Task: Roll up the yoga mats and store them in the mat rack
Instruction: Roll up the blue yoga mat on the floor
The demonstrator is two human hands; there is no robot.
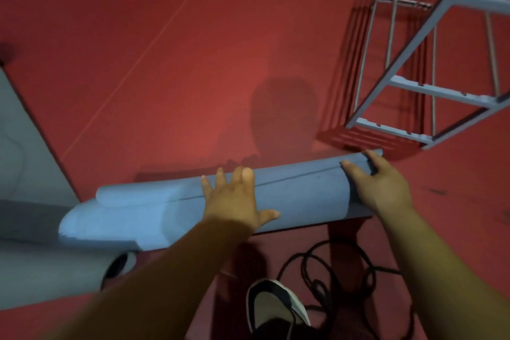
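Note:
A blue yoga mat [300, 190], rolled into a long tube, lies across the red floor in front of me. My left hand [234, 197] presses flat on the middle of the roll, fingers straight and spread. My right hand [382, 182] rests on the roll's right end, fingers lying over its top and far side. The roll's left end [116, 218] is uneven, with inner layers sticking out in steps. The metal mat rack [430, 85] stands at the upper right, just beyond the roll's right end.
A flat grey mat [24, 152] lies on the floor at the left, with another rolled grey piece [55, 276] below it. A black cable [331, 270] coils on the floor by my shoe [276, 303]. Red floor stretches beyond the roll.

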